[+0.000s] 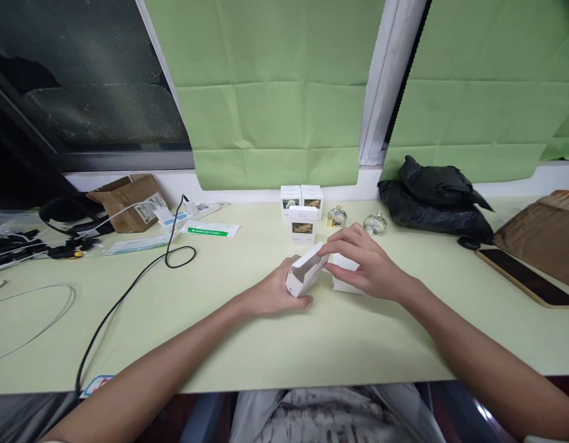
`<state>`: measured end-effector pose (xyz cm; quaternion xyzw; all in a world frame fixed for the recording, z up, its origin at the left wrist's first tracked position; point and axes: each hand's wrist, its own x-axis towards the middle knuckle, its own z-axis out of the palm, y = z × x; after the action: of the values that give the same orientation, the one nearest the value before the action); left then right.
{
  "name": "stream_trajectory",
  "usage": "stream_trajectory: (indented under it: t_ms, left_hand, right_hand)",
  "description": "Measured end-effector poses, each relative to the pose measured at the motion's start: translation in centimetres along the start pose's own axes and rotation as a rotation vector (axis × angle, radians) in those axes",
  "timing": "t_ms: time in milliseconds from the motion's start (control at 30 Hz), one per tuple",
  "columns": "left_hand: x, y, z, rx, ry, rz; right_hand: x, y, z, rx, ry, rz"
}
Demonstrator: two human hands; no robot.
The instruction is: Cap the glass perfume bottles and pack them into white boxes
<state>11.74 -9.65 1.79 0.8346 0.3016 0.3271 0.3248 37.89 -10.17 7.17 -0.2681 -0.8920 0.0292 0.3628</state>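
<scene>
My left hand (278, 289) is wrapped round a small white cardboard box (304, 275), tilted above the table with its open side showing. Thumb and fingertips of my right hand (361, 264) pinch the right end of that same box, at its edge or flap. Partly hidden behind my right hand, another white piece of box (343, 277) rests on the table. Just beyond, a white box with a flower picture (303, 227) stands upright with its lid raised. Two glass jars with ornate lids, one left (337, 216) and one right (375, 223), sit past my right hand.
Two closed white boxes (302, 200) stand by the wall. Black plastic bags (439, 200), a phone (529, 277) and brown cardboard (543, 234) lie right. At left are an open carton (130, 203), tangled cables and a long black cable (122, 298) reaching the table's front edge.
</scene>
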Motion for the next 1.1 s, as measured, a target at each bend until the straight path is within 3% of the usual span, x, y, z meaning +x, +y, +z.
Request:
stream_trajectory:
  t_ms: [100,333,567,733,1100]
  left_hand:
    - [0.0,0.4,-0.8,-0.020,-0.027,-0.033]
    - [0.0,-0.2,-1.9,-0.169,-0.119,-0.117]
    - [0.2,-0.1,-2.7,-0.199,-0.123,-0.064]
    - [0.1,-0.5,-3.2,-0.166,-0.127,-0.089]
    - [-0.2,-1.4,-2.8,-0.088,-0.087,-0.117]
  right_hand:
    - [-0.2,-0.4,0.0,-0.073,0.002,-0.064]
    - [-0.1,-1.3,-0.3,-0.101,-0.148,-0.128]
    - [-0.2,-1.8,0.6,0.034,-0.196,-0.048]
    - [-0.1,-1.9,1.1,0.108,-0.326,-0.047]
    - [-0.1,-1.3,1.1,0.157,-0.473,0.017]
